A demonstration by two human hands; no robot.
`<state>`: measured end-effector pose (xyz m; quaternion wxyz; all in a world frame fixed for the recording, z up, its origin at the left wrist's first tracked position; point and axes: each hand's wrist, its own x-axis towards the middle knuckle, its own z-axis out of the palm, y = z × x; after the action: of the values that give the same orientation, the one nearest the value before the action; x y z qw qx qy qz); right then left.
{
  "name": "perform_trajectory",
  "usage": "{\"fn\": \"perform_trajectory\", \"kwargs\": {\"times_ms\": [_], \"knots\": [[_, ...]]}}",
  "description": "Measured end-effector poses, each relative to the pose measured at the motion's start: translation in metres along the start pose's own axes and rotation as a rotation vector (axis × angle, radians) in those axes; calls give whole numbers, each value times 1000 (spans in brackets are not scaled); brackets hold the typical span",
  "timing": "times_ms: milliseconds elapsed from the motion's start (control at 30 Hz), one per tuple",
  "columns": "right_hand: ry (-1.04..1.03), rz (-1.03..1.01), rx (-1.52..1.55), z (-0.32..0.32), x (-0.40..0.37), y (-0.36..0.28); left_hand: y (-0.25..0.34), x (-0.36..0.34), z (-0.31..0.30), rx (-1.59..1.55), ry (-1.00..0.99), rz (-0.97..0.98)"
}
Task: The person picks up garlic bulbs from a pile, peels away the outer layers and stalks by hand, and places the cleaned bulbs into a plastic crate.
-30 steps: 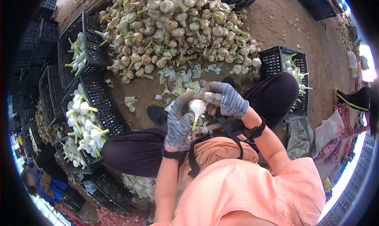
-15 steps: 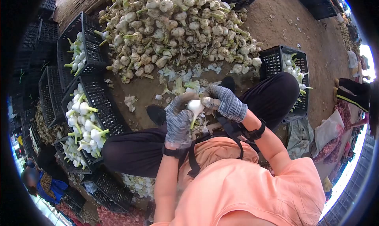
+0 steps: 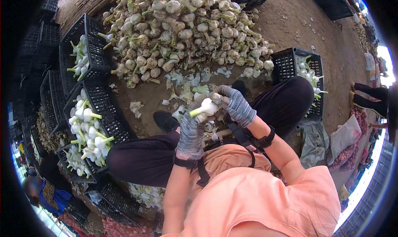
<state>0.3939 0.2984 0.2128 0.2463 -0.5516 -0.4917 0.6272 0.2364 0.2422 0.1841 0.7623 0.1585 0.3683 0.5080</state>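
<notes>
A peeled white garlic bulb (image 3: 209, 107) with a trimmed pale-green stem lies between my two gloved hands, its stem pointing left. My left hand (image 3: 191, 128), in a grey knit glove, is closed round the bulb from below and the left. The fingers of my right hand (image 3: 237, 105), gloved alike, are bent and pinch at the bulb's root end; their tips are partly hidden. Beyond my hands rises a large heap of unpeeled garlic (image 3: 178, 34), with loose skins (image 3: 188, 90) strewn at its near edge.
Black crates of white garlic stand at my left, including a near crate (image 3: 108, 112) and a far crate (image 3: 94, 46). Another garlic crate (image 3: 286, 63) is beside my right knee. Sacks (image 3: 344, 139) lie farther right. Other people (image 3: 52, 193) are at the lower left and right edge.
The garlic bulb has turned: its stem pointed down toward me and now points left. My left hand has shifted slightly right beneath it, and my right fingers have moved to its root end.
</notes>
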Motion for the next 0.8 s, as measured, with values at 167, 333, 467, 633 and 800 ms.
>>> {"fn": "perform_trajectory", "kwargs": {"times_ms": [167,333,467,633,800], "knots": [[4,-100,-38,2,-3,4,6,0,12,211,173,-5],[6,-183,23,2,-10,9,7,5,14,83,182,77],[-1,-83,277,7,-16,8,10,5,15,-3,187,16],[141,-539,-456,5,-11,14,7,8,8,-2,236,-12],[-132,-245,-771,2,-26,35,18,16,4,-68,213,-68]]}}
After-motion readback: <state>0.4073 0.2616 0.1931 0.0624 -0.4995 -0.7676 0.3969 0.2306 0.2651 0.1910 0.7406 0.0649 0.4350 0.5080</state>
